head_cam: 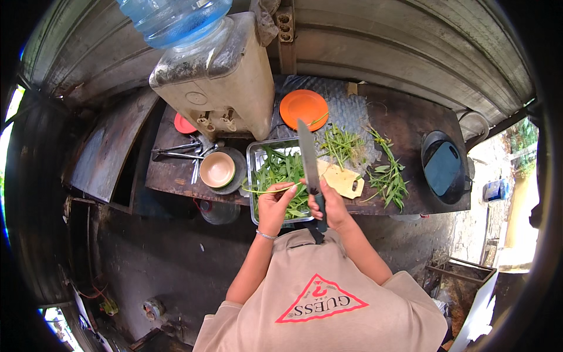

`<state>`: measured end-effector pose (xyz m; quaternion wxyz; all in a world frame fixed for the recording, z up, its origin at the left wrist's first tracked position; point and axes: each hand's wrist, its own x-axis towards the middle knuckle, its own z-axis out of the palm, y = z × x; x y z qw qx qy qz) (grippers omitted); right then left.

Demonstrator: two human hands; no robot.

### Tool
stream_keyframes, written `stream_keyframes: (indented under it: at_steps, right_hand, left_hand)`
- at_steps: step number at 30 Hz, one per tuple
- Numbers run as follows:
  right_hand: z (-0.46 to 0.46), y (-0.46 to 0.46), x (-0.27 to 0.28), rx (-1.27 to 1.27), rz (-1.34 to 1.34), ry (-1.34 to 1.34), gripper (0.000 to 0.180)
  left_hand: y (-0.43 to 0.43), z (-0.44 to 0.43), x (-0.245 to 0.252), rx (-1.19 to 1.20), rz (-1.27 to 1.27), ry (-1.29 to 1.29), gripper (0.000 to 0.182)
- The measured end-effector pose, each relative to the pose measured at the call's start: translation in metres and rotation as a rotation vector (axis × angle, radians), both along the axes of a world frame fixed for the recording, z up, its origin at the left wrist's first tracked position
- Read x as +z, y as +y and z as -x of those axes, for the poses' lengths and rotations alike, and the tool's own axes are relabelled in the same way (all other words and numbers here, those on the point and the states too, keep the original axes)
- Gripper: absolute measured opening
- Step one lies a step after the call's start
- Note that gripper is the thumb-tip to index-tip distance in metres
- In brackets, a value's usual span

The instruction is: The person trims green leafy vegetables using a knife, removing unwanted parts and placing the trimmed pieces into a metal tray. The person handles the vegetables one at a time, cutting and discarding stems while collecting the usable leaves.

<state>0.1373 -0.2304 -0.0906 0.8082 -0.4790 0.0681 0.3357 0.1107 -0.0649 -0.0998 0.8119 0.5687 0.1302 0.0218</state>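
My right hand [330, 204] grips the dark handle of a kitchen knife [308, 154], its broad blade pointing up and away from me. Between the thumb and fingers of my left hand [273, 204] is a thin green stem [264, 191], which reaches across toward the knife. Both hands are over the near part of a metal tray [250, 171] filled with leafy greens [281, 165]. Just right of the blade lies a pale cutting board [343, 182], partly behind my right hand. A heap of cut stems [341, 145] rests at its far edge.
Uncut leafy stalks [389, 176] lie right of the board, with a dark wok [444, 198] holding a blue-grey board [442, 169] beyond. An orange plate [303, 105] sits behind the tray. A bowl [217, 170], metal utensils [178, 152] and a water dispenser [220, 79] stand left.
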Motion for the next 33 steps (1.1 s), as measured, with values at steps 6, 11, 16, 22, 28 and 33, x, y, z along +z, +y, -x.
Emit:
stream_keyframes:
  at_steps: [6, 11, 16, 22, 28, 33]
  right_hand:
    - [0.005, 0.038, 0.012, -0.13, 0.007, 0.07, 0.017]
    - [0.007, 0.046, 0.01, -0.115, 0.077, 0.021, 0.017]
    - [0.002, 0.048, 0.004, -0.139, 0.181, -0.074, 0.022]
    - [0.012, 0.048, -0.002, 0.075, 0.229, -0.319, 0.056]
    - [0.018, 0.067, -0.013, 0.114, 0.11, -0.275, 0.055]
    - [0.019, 0.072, -0.036, 0.061, 0.172, -0.338, 0.053]
  left_hand:
    - [0.011, 0.007, -0.01, 0.02, -0.092, -0.033, 0.012]
    - [0.02, 0.014, -0.011, 0.001, -0.132, -0.008, 0.013]
    - [0.038, 0.024, -0.012, 0.089, -0.031, 0.039, 0.016]
    - [0.05, 0.027, -0.018, 0.268, 0.162, 0.041, 0.019]
    - [0.05, 0.03, -0.02, 0.242, 0.2, 0.024, 0.018]
    - [0.047, 0.034, -0.019, 0.239, 0.092, 0.037, 0.016]
